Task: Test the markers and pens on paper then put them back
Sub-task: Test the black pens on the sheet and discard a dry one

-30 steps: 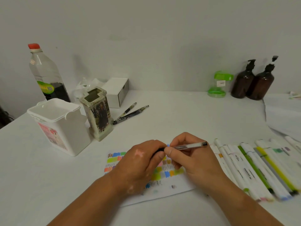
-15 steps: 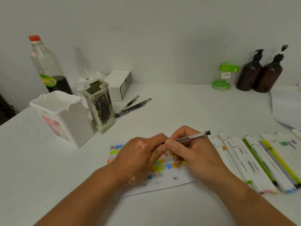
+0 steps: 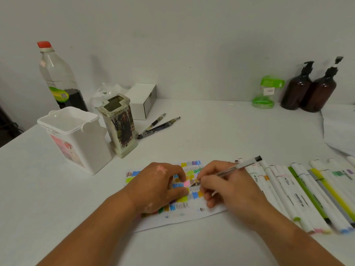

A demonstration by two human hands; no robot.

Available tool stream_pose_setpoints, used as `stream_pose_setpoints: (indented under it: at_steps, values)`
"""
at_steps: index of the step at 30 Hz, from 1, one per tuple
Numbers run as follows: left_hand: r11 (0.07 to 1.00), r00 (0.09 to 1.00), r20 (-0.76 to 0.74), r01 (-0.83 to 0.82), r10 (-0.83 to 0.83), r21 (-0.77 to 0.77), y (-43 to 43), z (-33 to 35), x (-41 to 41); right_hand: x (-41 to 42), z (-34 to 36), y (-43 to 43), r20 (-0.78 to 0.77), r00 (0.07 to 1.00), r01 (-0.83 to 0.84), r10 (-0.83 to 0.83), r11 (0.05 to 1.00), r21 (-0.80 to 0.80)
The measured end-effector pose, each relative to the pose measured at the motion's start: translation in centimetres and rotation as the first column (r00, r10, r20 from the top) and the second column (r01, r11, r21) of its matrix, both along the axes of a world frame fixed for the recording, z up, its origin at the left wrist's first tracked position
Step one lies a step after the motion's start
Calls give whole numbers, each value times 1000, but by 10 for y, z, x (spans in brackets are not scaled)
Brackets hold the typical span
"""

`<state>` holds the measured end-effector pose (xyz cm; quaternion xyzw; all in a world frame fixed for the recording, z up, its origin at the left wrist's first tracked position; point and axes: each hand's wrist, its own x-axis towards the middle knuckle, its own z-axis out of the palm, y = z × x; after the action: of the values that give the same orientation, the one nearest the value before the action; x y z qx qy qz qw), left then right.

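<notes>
**Step in hand: testing a pen**
- The paper (image 3: 182, 217) is lying flat, already crowded with colour swatches and scribble lines. Both hands are working over it.
- The left hand (image 3: 159, 187) is resting on the paper's left half, fingers bent, pinning the sheet. I cannot tell whether anything is tucked under those fingers.
- The right hand (image 3: 226, 189) is sitting over the paper's right half, thumb and fingers pinching a clear-barrelled pen (image 3: 236, 167) in a writing grip.
- The pen's tip is touching the paper near its middle, beside a pink swatch. Its black end is tilting up and away to the right.
- Judgement: a test scribble is under way, and the putting-back is not yet done.
- The next move is calling for a short, light stroke on a bare patch, then carrying the pen to a container beyond the paper's left end.

**Surface and room**
- A plain pale wall is running well behind the paper, and a white table (image 3: 221, 131) is carrying everything.
- Just right of the paper, a row of markers (image 3: 307, 194) is lying side by side.
- Beyond the paper to the left are standing:
  - a red-capped bottle (image 3: 59, 77)
  - a white bin (image 3: 76, 139)
  - a ceramic holder (image 3: 120, 125)
  - a white box (image 3: 143, 100)
- Two loose pens (image 3: 159, 124) are lying between the paper and that box.
- Well beyond the paper to the right, two brown pump bottles (image 3: 309, 89) and a green container (image 3: 267, 93) are standing by the wall.
</notes>
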<state>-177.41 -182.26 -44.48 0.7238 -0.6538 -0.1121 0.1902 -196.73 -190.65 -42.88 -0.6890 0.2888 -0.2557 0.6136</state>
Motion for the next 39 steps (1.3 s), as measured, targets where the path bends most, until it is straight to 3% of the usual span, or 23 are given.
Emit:
stream_pose_setpoints:
  at_steps: [7,24,39]
  values:
    - [998,999,-27,-46,47,39,0,3,10,8,-15,9,-235,971,-77,44,988,-133]
    - [996,997,-21,-69,70,53,-1,2,10,8,-15,9,-287,957,-97,32,971,-218]
    - [995,996,-33,-75,77,68,-2,5,7,7,-11,9,-311,948,-11,-64,972,-234]
